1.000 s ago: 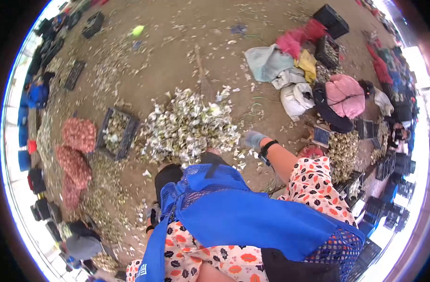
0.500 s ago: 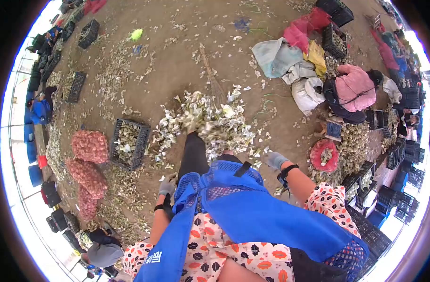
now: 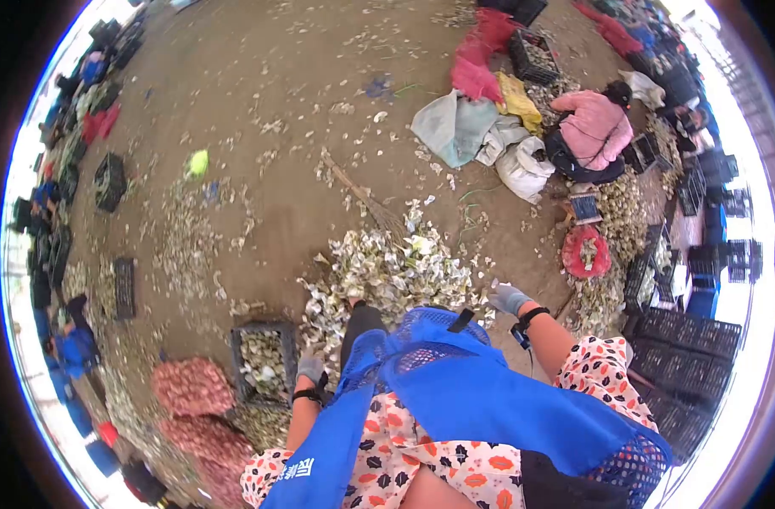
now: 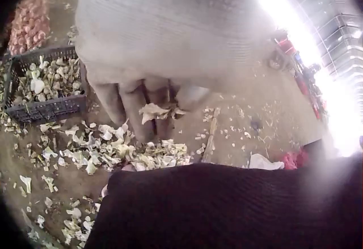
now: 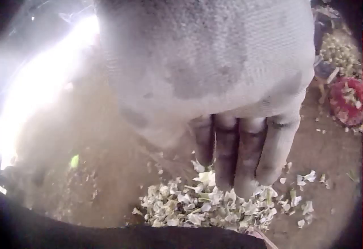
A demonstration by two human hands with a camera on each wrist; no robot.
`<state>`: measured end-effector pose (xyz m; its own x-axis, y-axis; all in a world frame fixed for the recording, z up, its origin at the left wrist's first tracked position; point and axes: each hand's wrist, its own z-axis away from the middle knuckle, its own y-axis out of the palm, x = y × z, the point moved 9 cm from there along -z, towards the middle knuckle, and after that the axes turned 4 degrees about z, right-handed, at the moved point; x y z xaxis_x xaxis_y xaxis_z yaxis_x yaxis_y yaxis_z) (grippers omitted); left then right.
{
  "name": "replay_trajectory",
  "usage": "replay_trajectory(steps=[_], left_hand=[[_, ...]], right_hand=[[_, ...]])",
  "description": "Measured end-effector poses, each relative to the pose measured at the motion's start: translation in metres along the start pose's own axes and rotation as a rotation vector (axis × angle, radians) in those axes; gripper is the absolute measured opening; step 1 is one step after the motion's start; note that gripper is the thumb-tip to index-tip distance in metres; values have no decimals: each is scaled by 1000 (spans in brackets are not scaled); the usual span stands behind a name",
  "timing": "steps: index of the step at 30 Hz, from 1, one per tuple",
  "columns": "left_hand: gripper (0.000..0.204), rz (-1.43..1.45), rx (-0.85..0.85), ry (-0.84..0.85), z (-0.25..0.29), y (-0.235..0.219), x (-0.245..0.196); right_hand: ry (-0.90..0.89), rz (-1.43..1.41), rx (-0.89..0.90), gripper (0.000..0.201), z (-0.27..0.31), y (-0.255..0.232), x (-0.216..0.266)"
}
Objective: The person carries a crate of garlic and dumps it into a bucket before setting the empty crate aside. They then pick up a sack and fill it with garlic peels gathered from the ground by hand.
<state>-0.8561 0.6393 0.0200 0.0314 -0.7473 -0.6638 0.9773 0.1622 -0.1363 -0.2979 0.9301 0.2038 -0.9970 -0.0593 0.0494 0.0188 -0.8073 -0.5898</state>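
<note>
Both hands wear pale knit gloves. My left hand point(image 3: 311, 368) hangs with loosely bent fingers beside a black plastic crate point(image 3: 236, 365) of garlic-like bulbs. In the left wrist view, a ragged pale scrap point(image 4: 153, 113) shows against the left fingers point(image 4: 131, 104). My right hand point(image 3: 508, 299) hangs at the right edge of a heap of whitish peels and stalks point(image 3: 387, 271); its fingers point(image 5: 272, 147) are relaxed, with nothing visible in them. A dark-trousered leg point(image 3: 366, 319) stands at the heap's near edge. Behind the heap lies a twig broom point(image 3: 354, 187).
Pink net sacks point(image 3: 192, 386) of bulbs lie at left. A red round container point(image 3: 586, 252) stands at right, near a person in pink point(image 3: 593, 127) seated by pale sacks point(image 3: 523, 170). Stacked black crates point(image 3: 688, 335) line the right side. Loose peels litter the floor.
The view has swung, so the heap sits lower and further right. The left hand, partly hidden at first, now shows beside the crate. The right hand stays near the heap's right edge.
</note>
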Motion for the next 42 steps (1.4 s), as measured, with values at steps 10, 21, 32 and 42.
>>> replay_trajectory(steps=[10,21,32,42], left_hand=[[32,167,161,-270,-42,-95,-66],[27,-258,162,-176,-149,-24,-272],[31,-558,297,-134,-320,168,-567],[38,-1112,486,245,-478,398,-799]], right_hand=[[271,-456,50,42,52,14,-33],[218,-357,109,43,-65,-58,-61],[25,-426,-63,30,-291,-252,-128],[230,-1109,-240,22,-311,-228,-153]])
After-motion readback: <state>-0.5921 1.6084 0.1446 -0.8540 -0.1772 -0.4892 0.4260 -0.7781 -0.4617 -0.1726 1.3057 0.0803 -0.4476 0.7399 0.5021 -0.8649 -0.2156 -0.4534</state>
